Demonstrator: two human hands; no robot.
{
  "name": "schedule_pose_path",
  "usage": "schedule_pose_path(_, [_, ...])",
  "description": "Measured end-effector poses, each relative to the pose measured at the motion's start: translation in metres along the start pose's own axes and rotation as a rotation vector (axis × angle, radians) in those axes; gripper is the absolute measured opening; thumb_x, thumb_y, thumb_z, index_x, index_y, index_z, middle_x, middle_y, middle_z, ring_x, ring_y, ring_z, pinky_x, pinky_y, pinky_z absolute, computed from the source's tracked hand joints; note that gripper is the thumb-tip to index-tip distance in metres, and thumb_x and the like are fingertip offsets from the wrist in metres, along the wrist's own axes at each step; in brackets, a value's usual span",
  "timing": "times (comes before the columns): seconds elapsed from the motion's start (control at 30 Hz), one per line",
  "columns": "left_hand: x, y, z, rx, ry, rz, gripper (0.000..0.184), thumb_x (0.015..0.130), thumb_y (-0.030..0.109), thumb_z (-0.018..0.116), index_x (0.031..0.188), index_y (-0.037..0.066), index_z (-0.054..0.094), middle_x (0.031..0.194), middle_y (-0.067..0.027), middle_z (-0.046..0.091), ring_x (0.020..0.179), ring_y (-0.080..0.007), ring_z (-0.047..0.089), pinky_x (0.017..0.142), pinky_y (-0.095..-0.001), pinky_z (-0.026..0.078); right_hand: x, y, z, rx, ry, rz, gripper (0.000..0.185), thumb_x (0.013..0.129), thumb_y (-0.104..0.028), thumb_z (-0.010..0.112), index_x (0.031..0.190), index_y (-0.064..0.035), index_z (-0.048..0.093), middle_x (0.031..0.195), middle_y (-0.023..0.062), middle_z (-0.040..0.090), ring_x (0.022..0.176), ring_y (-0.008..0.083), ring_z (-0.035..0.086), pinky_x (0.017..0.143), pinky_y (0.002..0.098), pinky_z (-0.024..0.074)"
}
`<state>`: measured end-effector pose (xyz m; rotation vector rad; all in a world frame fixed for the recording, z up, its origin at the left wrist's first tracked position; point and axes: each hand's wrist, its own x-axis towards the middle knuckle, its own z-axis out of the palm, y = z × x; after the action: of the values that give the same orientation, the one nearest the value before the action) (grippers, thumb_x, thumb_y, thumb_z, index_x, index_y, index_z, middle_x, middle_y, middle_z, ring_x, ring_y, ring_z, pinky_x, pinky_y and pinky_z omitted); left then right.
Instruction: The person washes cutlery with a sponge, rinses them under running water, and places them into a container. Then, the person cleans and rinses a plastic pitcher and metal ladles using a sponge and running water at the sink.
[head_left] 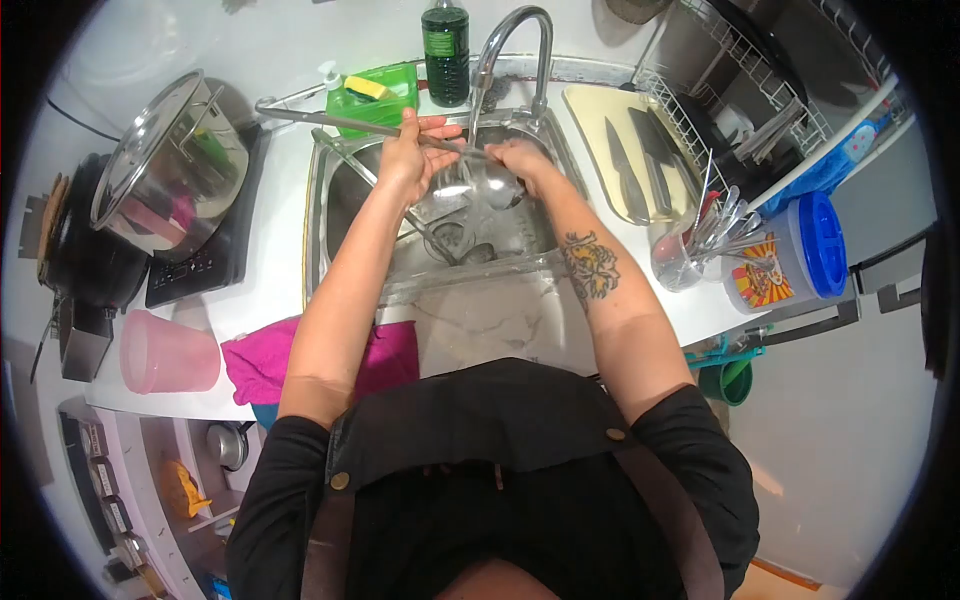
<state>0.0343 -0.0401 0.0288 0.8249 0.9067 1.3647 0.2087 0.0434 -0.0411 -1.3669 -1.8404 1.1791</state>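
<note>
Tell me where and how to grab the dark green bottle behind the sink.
I'd wrap a hand around the body of the dark green bottle, coming from the front: it stands upright, with the green tray close on its left and the faucet close on its right.

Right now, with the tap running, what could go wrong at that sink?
The wet, long-handled metal ladle might slip from the left hand and right hand, or its handle could knock the bright green plastic tray. Water from the curved chrome tap may splash off the ladle's rounded bowl. The two bare knives on the cream cutting board could nick a careless reach.
</note>
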Motion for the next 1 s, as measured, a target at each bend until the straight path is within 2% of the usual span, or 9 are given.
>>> schedule_pose_path(0.07, [-0.002, 0.000, 0.004, 0.079, -0.013, 0.013, 0.049, 0.091, 0.038, 0.022, 0.100, -0.005, 0.044, 0.090, -0.0187, 0.058, 0.083, -0.0289, 0.060, 0.065, -0.0329, 0.053, -0.045, -0.033, 0.003, 0.389, -0.001, 0.525, 0.019, 0.082, -0.019, 0.048, 0.085, -0.0009, 0.054, 0.085, 0.0121, 0.055, 0.067, 0.0241, 0.053, 0.060, 0.0411, 0.0467])
schedule_pose_path(0.17, [-0.004, -0.001, 0.015, 0.145, -0.039, 0.032, 0.045, 0.092, 0.036, 0.025, 0.098, -0.004, 0.046, 0.089, -0.0167, 0.058, 0.084, -0.0265, 0.060, 0.066, -0.0327, 0.052, -0.026, 0.016, 0.025, 0.586, -0.078, 0.576, 0.013, 0.076, -0.014, 0.049, 0.073, -0.0012, 0.052, 0.090, 0.0163, 0.051, 0.072, 0.0307, 0.054, 0.060, 0.0531, 0.0445])
schedule_pose_path(0.3, [0.001, 0.004, 0.019, 0.172, -0.097, 0.078, 0.037, 0.092, 0.030, 0.028, 0.097, -0.002, 0.046, 0.084, -0.0138, 0.059, 0.082, -0.0232, 0.060, 0.063, -0.0311, 0.051, 0.003, 0.059, 0.056, 0.432, -0.124, 0.583, 0.016, 0.077, -0.017, 0.047, 0.085, -0.0028, 0.050, 0.088, 0.0154, 0.051, 0.078, 0.0298, 0.053, 0.066, 0.0536, 0.0437])
schedule_pose_path(0.37, [0.008, 0.015, 0.015, 0.143, -0.043, 0.140, 0.035, 0.092, 0.028, 0.028, 0.097, -0.002, 0.045, 0.079, -0.0136, 0.058, 0.076, -0.0217, 0.059, 0.066, -0.0322, 0.051, -0.030, 0.020, 0.046, 0.630, -0.207, 0.663, 0.023, 0.078, -0.027, 0.050, 0.087, -0.0060, 0.052, 0.095, 0.0122, 0.052, 0.088, 0.0282, 0.049, 0.076, 0.0553, 0.0388])
schedule_pose_path(0.47, [0.016, 0.032, 0.001, -0.063, 0.040, 0.272, 0.035, 0.092, 0.030, 0.027, 0.100, -0.001, 0.042, 0.060, -0.0046, 0.044, 0.064, -0.0156, 0.053, 0.076, -0.0496, 0.047, -0.034, 0.030, 0.041, 1.053, -0.394, 0.454, 0.047, 0.077, -0.050, 0.050, 0.105, -0.0121, 0.050, 0.108, 0.0050, 0.051, 0.109, 0.0273, 0.042, 0.082, 0.0564, 0.0347])
schedule_pose_path(0.57, [0.016, 0.040, -0.015, -0.196, 0.015, 0.362, 0.036, 0.091, 0.033, 0.029, 0.101, 0.000, 0.040, 0.059, -0.0025, 0.040, 0.060, -0.0135, 0.049, 0.082, -0.0536, 0.042, -0.046, 0.027, 0.039, 1.442, -0.389, 0.270, 0.054, 0.079, -0.045, 0.050, 0.122, -0.0140, 0.038, 0.115, 0.0084, 0.047, 0.114, 0.0305, 0.039, 0.084, 0.0582, 0.0330])
schedule_pose_path(0.6, [0.016, 0.041, -0.020, -0.280, -0.025, 0.419, 0.037, 0.090, 0.034, 0.031, 0.101, 0.000, 0.040, 0.058, -0.0019, 0.039, 0.059, -0.0127, 0.048, 0.086, -0.0545, 0.040, -0.048, 0.025, 0.034, 1.534, -0.637, 0.097, 0.062, 0.079, -0.036, 0.054, 0.130, -0.0167, 0.024, 0.123, 0.0116, 0.040, 0.112, 0.0348, 0.040, 0.086, 0.0603, 0.0303])
schedule_pose_path(0.83, [-0.010, 0.042, -0.045, -0.230, -0.125, 0.386, 0.039, 0.085, 0.041, 0.039, 0.097, 0.004, 0.042, 0.066, -0.0039, 0.048, 0.073, -0.0201, 0.054, 0.087, -0.0575, 0.037, -0.047, 0.018, 0.036, 1.512, -0.575, -0.166, 0.064, 0.077, -0.021, 0.054, 0.132, -0.0155, 0.020, 0.128, 0.0119, 0.033, 0.113, 0.0374, 0.037, 0.088, 0.0614, 0.0273])
schedule_pose_path(1.0, [-0.018, 0.033, -0.044, -0.184, -0.074, 0.305, 0.037, 0.086, 0.039, 0.039, 0.099, 0.005, 0.042, 0.076, -0.0077, 0.053, 0.088, -0.0261, 0.054, 0.083, -0.0545, 0.042, -0.044, 0.024, 0.043, 1.507, -0.509, -0.054, 0.054, 0.081, -0.026, 0.051, 0.128, -0.0117, 0.028, 0.121, 0.0111, 0.041, 0.106, 0.0345, 0.045, 0.086, 0.0596, 0.0326])
